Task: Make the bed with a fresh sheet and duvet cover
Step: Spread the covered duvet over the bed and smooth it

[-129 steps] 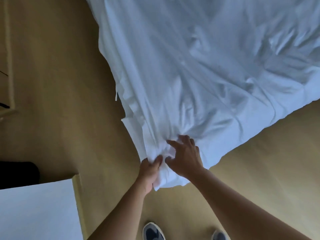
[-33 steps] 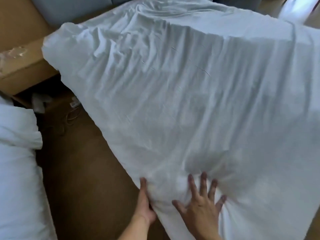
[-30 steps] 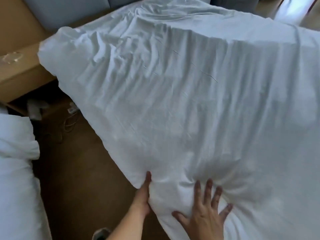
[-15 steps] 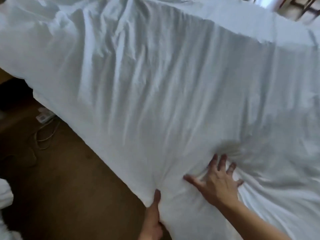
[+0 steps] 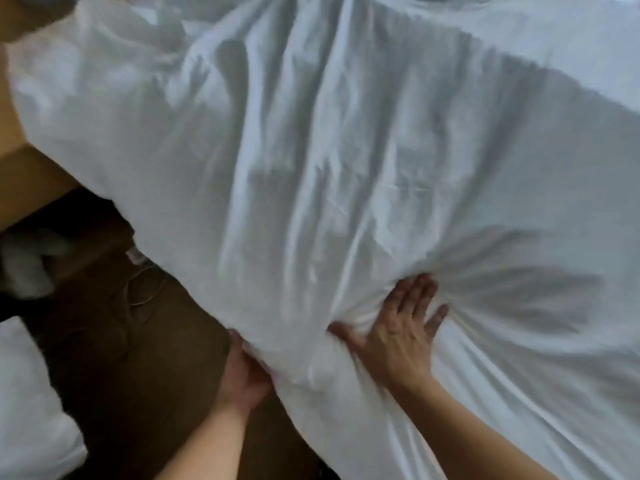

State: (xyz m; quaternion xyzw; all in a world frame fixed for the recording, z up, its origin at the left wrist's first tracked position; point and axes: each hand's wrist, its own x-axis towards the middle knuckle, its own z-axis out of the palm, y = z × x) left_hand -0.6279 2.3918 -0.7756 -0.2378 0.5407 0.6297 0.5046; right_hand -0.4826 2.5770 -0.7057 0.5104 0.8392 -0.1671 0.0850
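The left hand [image 5: 242,372] sits at the near edge of the white duvet cover [image 5: 311,168], thumb up along the side, its fingers tucked beneath the cloth; I cannot tell whether they curl round it. Just to its right, the right hand [image 5: 398,334] lies flat on top of the cover, fingers straight and spread, pressing down. The cover stretches away from both hands over the bed, filling most of the view.

Half a second ago only the left hand's thumb and back showed at the bottom edge; now its wrist and forearm are in view too. The creases fanning out from the right hand have grown deeper.

At far left, a heap of soft white bedding [image 5: 27,393] sits low. The brown floor [image 5: 121,358] beside it is dark and matte, with a thin cable [image 5: 142,292] looped on it. The cover is smooth, thin cotton-like cloth, puffy, with long lengthwise wrinkles and a rounded far-left corner.
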